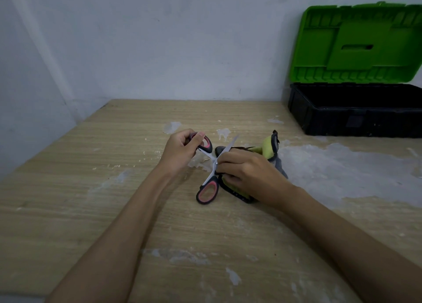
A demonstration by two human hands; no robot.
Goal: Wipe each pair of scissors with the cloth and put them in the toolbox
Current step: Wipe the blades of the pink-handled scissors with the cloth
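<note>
A pair of scissors (211, 163) with black and pink handles is spread wide open above the middle of the table. My left hand (180, 153) grips the upper handle loop. My right hand (249, 174) holds a yellow-green and grey cloth (269, 149) bunched around one blade near the pivot. The other blade tip points up and to the right. The lower handle loop hangs free near the tabletop. The toolbox (351, 110) stands at the back right with its black base open and its green lid (356, 44) raised against the wall.
The wooden table (114, 188) has worn pale patches, the largest to the right of my hands. White walls close off the back and the left side. The table's left edge runs diagonally toward the far corner.
</note>
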